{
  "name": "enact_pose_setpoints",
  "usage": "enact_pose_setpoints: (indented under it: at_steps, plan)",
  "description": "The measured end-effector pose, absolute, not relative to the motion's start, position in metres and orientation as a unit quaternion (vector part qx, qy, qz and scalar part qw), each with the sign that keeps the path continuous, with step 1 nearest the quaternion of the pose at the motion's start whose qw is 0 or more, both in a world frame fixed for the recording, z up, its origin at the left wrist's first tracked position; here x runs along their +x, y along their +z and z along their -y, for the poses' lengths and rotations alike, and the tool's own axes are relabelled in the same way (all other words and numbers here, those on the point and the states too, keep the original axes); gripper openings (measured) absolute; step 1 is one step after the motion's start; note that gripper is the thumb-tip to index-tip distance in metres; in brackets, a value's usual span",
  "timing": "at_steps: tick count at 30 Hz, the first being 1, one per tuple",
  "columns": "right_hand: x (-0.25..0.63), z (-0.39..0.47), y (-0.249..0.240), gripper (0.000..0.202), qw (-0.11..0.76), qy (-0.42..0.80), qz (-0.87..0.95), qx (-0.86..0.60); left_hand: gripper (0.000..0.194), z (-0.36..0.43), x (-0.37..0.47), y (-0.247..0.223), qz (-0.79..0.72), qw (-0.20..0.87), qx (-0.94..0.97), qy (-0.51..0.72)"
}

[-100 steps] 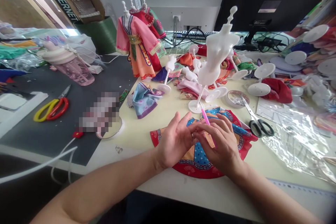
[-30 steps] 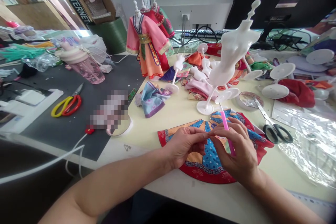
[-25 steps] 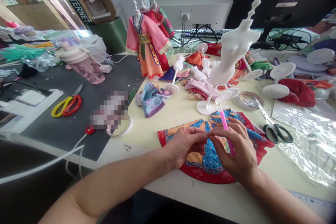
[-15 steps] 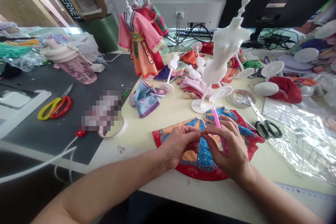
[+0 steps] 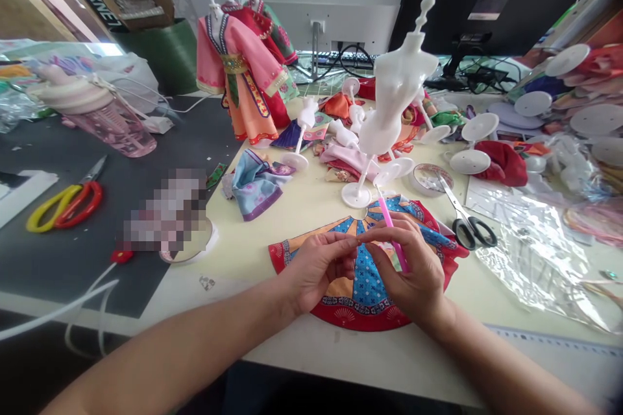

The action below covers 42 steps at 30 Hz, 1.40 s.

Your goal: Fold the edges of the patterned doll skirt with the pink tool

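A small doll skirt (image 5: 368, 282) with blue and orange panels and a red border lies spread on the table beneath both hands. My left hand (image 5: 324, 269) has its thumb and forefinger pinched together; anything between them is too small to make out. Fingertips of my right hand (image 5: 406, 259) meet those of the left, above the skirt. A pink pen-like tool (image 5: 384, 214) with a light tip rests in my right hand, slanting up to the left. Behind the skirt stands a white doll torso (image 5: 396, 91) on a round base.
Black-handled scissors (image 5: 472, 227) lie over a tape roll (image 5: 432, 179) at right, by clear plastic (image 5: 535, 266). Yellow-and-red scissors (image 5: 68, 206) and a pink bottle (image 5: 114, 120) are at left. Dressed doll forms (image 5: 238, 78) stand behind a blue cloth (image 5: 256, 185).
The camera view has turned slightly right, so most objects appear shifted left. Both hands stay together over the skirt, with the pink tool still in the right.
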State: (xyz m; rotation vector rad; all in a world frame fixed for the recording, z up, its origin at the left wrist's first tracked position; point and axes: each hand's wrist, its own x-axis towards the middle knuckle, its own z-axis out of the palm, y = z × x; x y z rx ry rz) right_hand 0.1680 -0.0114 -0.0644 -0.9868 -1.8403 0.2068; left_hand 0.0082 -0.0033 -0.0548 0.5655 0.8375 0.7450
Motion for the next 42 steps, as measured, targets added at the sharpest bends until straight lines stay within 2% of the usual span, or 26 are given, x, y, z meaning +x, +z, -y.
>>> enact_pose_setpoints:
  at_steps: [18,33,42]
  plan:
    - [0.1645,0.0143,-0.0664,0.03,0.497,0.115,0.762,-0.399,0.013,0.0054,0.0114,-0.057,-0.411,0.797,0.277,0.346]
    - [0.1665,0.0136,-0.0629,0.032,0.492,0.083,0.775,-0.387,0.012,0.0063,0.0122,-0.0576,-0.404,0.795,0.295,0.344]
    - [0.1683,0.0101,-0.0617,0.034,0.455,0.007,0.811,-0.368,0.019,0.0073,0.0125,-0.0561,-0.422,0.78,0.305,0.346]
